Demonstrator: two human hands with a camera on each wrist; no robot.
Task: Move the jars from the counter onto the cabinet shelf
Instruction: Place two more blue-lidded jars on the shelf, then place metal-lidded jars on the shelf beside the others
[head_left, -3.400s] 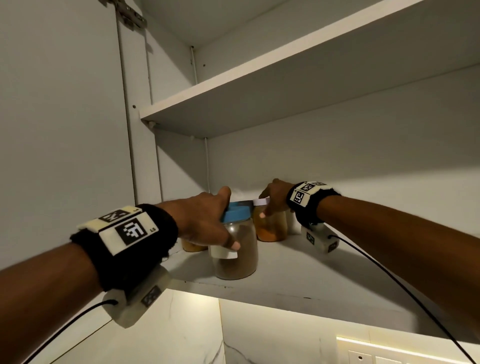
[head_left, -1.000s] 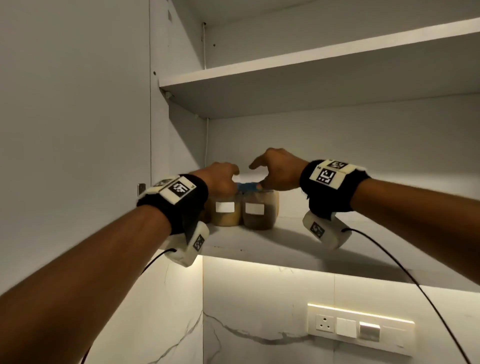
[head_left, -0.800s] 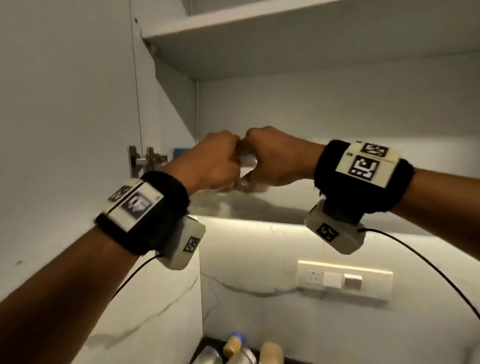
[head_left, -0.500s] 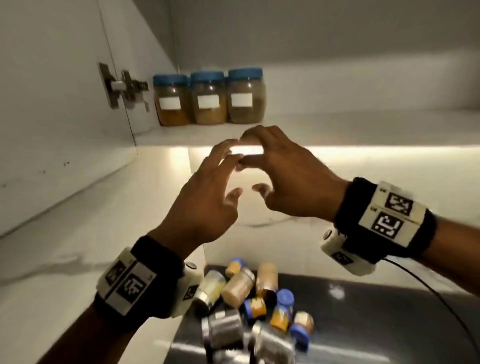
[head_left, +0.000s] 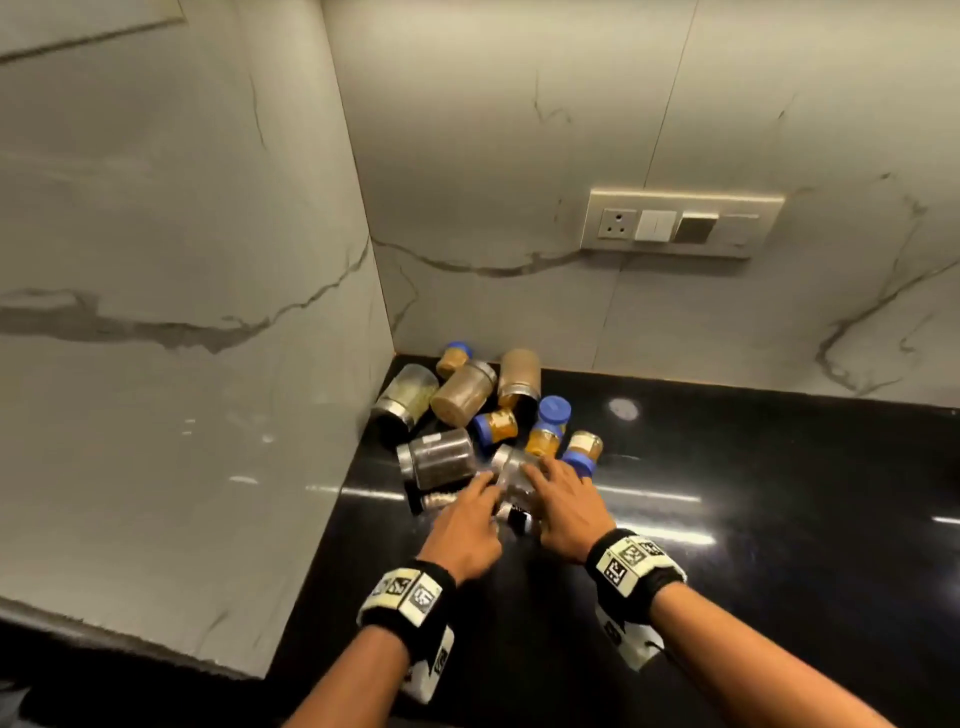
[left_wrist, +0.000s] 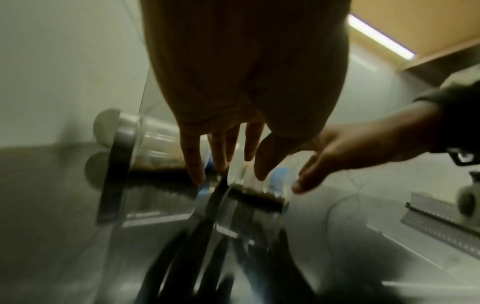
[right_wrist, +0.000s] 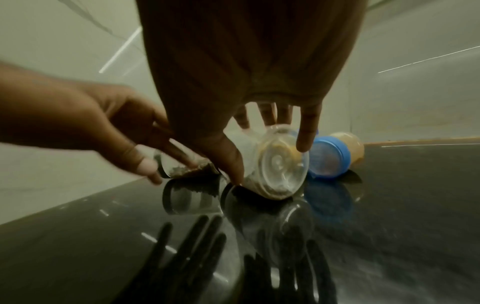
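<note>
Several jars lie in a heap (head_left: 483, 410) in the corner of the black counter (head_left: 753, 545). At its near edge a clear jar (head_left: 511, 465) (right_wrist: 278, 164) lies on its side, its bottom facing the right wrist camera. My right hand (head_left: 540, 478) (right_wrist: 270, 163) reaches over it with straight, spread fingers, the thumb (right_wrist: 231, 166) at the jar's left side. My left hand (head_left: 483, 491) (left_wrist: 228, 168) is also stretched out. Its fingertips are on a jar with dark contents (right_wrist: 182, 170) just left of the clear one. Neither hand grips anything. The cabinet shelf is out of view.
A metal-lidded jar of dark grains (head_left: 441, 460) lies left of the hands, and a blue-lidded jar (head_left: 579, 454) (right_wrist: 327, 158) to the right. Marble walls (head_left: 182, 338) close the corner on the left and behind. A socket panel (head_left: 680, 221) sits on the back wall.
Both hands left the blue-lidded jars standing on the shelf and came down empty to the heap on the counter. The view dropped from the cabinet to the counter.
</note>
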